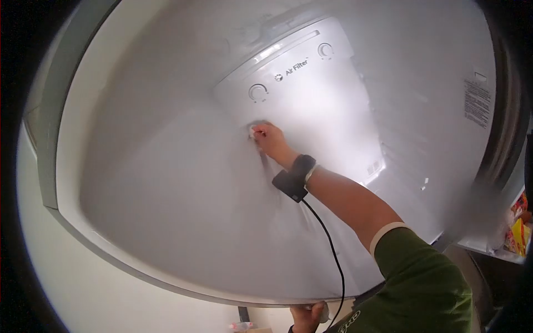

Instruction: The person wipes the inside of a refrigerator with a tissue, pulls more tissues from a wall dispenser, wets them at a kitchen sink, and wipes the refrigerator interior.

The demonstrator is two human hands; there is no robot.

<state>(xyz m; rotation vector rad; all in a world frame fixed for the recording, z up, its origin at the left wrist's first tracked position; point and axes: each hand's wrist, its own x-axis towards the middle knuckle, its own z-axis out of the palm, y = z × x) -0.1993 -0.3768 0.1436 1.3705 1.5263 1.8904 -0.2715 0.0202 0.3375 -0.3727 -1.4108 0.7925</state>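
Inside a white refrigerator compartment [166,183], my left hand [269,139] is closed on a small white cloth [252,132] against the inner wall. It is just below the left dial [258,92] of the panel marked "Air Filter" [311,94]. A black device [291,183] with a black cable is strapped to that wrist. At the bottom, under the compartment's front edge, my right hand [307,317] has its fingers bent around something pale that I cannot make out.
A second dial [325,51] is on the panel. A printed label [476,102] marks the right wall. Colourful packets [519,233] lie at the far right. The curved rim [50,133] runs down the left side. Below it stands a small pinkish item [240,326].
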